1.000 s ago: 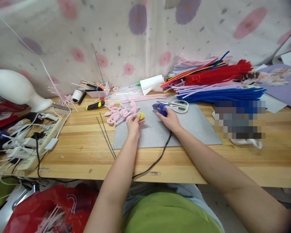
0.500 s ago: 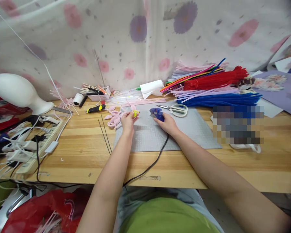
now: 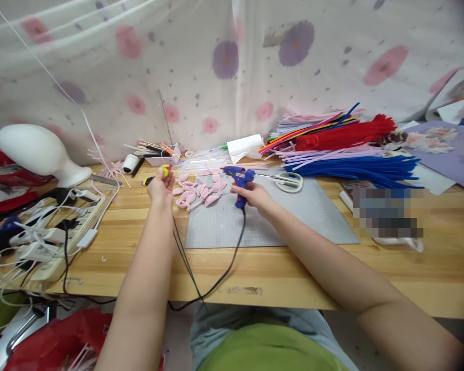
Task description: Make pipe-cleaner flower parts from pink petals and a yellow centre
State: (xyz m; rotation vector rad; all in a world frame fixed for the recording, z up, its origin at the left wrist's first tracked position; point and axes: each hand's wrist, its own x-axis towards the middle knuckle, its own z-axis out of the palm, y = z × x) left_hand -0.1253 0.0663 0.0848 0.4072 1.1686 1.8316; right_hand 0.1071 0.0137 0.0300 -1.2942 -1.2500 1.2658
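My right hand (image 3: 251,197) is wrapped round the grip of a blue hot glue gun (image 3: 239,178), its nozzle pointing left above the mat and a black cord hanging from the grip. Left of it, my left hand (image 3: 161,186) is closed with the palm side up. A small bright yellow piece (image 3: 165,170) shows at its fingertips; its kind is unclear. Between the hands lie several pink fuzzy leaf-shaped pieces (image 3: 199,193) on the left part of the grey cutting mat (image 3: 270,221). A black and yellow utility knife (image 3: 148,181) is partly hidden behind my left hand.
Scissors (image 3: 288,181) lie at the mat's back edge. Behind them are bundles of blue (image 3: 344,171) and red pipe cleaners (image 3: 344,131). Thin dark wires (image 3: 185,263) cross the table's front edge. A crowded power strip (image 3: 67,232) and a white foam head (image 3: 31,154) stand left.
My left hand has moved left, away from the pink pieces, with the yellow piece at its fingers. The glue gun has shifted slightly left and turned more side-on. The view has shifted a little.
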